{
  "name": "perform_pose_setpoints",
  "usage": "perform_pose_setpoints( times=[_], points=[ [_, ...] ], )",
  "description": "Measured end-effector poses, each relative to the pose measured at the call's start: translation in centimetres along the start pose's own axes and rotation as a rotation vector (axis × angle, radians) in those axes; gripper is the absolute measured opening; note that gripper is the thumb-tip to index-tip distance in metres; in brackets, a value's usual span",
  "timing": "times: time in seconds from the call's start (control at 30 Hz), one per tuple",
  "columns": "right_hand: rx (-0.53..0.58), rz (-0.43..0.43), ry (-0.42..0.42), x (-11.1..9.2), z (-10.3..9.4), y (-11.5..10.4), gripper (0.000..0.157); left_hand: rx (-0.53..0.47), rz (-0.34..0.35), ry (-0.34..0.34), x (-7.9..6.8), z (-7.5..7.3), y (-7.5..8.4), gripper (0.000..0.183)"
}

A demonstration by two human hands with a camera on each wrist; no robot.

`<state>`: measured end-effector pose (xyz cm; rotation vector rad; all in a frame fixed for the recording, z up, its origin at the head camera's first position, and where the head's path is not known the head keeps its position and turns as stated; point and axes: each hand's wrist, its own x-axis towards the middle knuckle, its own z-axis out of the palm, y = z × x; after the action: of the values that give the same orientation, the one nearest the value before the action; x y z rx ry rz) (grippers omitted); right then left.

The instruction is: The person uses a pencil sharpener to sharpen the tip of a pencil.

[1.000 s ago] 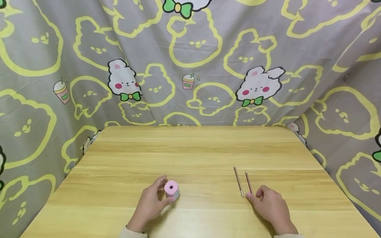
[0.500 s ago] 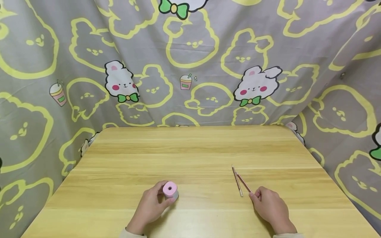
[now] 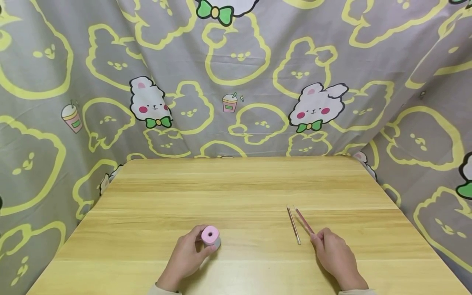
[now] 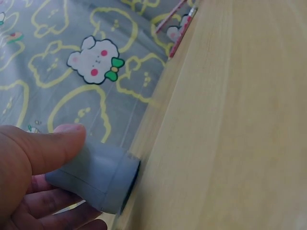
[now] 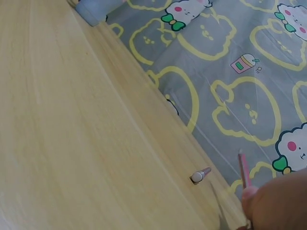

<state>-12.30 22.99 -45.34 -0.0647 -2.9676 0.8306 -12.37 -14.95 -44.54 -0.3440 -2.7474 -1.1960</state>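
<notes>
My left hand (image 3: pixel 186 256) grips a small pencil sharpener (image 3: pixel 210 235) that stands on the table, its pink top with a dark round hole facing up. In the left wrist view the thumb lies along the sharpener's grey-blue body (image 4: pixel 98 175) and the fingers curl round the other side. To the right, my right hand (image 3: pixel 335 256) pinches a reddish pencil (image 3: pixel 304 221) near its rear end, with the tip pointing forward and left, raised off the table. A second pencil (image 3: pixel 293 225) lies just left of it, its eraser end (image 5: pixel 197 177) towards me.
The wooden table (image 3: pixel 239 188) reaches back to a grey curtain (image 3: pixel 258 73) printed with yellow outlines and white rabbits. More curtain hangs along both sides. A stretch of tabletop separates the sharpener from the pencils.
My right hand has picked up the right-hand pencil; its tip has swung left and risen off the table. The left hand has closed in on the sharpener, which stays in place.
</notes>
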Motion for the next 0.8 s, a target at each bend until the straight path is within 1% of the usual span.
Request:
perform_pose_setpoints(
  times=[0.07, 0.13, 0.23, 0.33, 0.5, 0.8],
  points=[
    [0.02, -0.027, 0.038, 0.0, 0.1, -0.1, 0.019, -0.011, -0.002, 0.005, 0.0, 0.0, 0.1, 0.052],
    [0.046, -0.066, 0.097, 0.1, 0.3, -0.1, 0.016, -0.028, -0.002, 0.011, 0.0, 0.0, 0.1, 0.052],
    [0.085, -0.152, 0.199, 0.2, 0.7, -0.3, 0.013, -0.061, 0.008, 0.029, 0.1, 0.0, 0.2, 0.051],
    [0.119, -0.228, 0.28, 0.2, 1.0, -0.5, 0.012, -0.082, 0.021, 0.049, 0.1, 0.1, 0.4, 0.05],
    [0.161, -0.329, 0.349, 0.0, 1.4, -1.1, 0.009, -0.098, 0.03, 0.086, 0.1, 0.1, 0.6, 0.05],
    [0.198, -0.473, 0.405, 0.0, 2.2, -2.2, 0.021, -0.126, 0.039, 0.14, 0.1, 0.4, 1.4, 0.05]
  ],
)
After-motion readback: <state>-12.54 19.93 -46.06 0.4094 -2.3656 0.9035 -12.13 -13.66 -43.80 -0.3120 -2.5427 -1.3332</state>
